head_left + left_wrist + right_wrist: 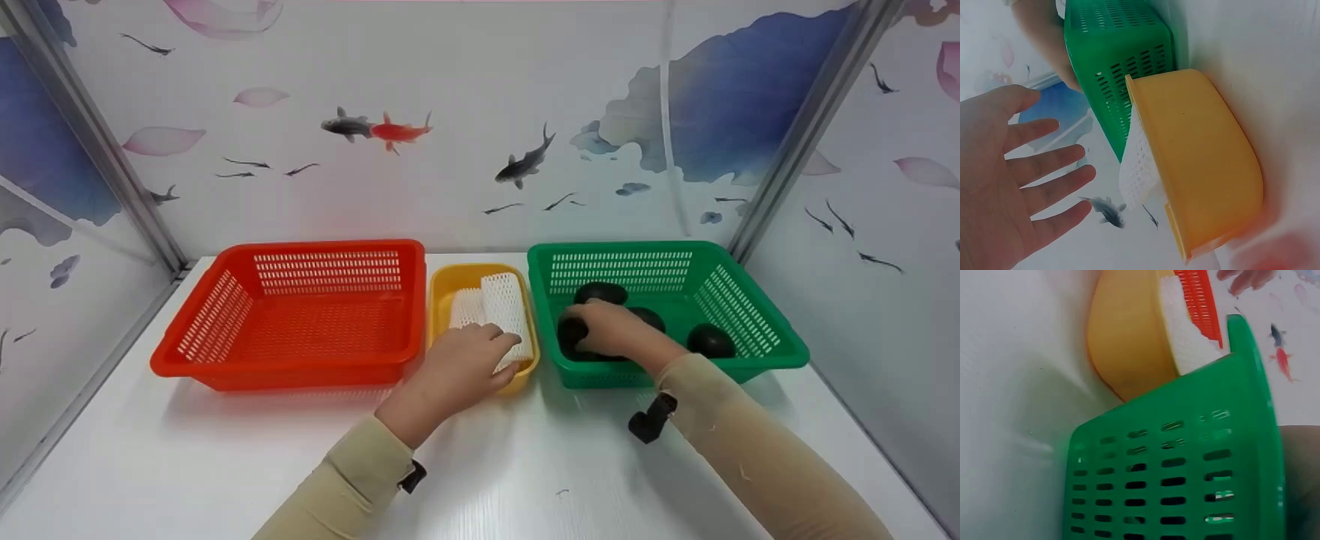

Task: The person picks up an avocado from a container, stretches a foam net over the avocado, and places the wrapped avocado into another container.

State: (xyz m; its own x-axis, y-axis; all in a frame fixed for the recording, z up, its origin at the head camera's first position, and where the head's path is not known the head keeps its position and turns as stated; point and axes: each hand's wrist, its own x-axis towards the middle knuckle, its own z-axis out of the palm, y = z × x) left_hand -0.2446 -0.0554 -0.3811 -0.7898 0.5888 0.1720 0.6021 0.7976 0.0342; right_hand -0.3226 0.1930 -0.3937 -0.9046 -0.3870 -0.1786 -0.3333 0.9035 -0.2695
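Observation:
In the head view my right hand (pixel 611 330) reaches into the green basket (pixel 667 371), its fingers curled round a dark egg-shaped fruit (pixel 572 331) at the basket's left end. More dark fruits (pixel 711 342) lie in the same basket. The basket wall (pixel 1185 410) hides most of this hand in the right wrist view. My left hand (pixel 465 367) hovers over the near part of the yellow basket (pixel 442 279), which holds white foam net sleeves (pixel 504 300). The left wrist view shows this hand (pixel 1010 174) with fingers spread and nothing in its palm.
A red basket (pixel 300 371) stands left of the yellow one, with nothing seen inside. All three baskets line up on the white table (pixel 525 480), near the back wall (pixel 465 195) printed with fish. A metal corner post (pixel 810 135) rises at the right.

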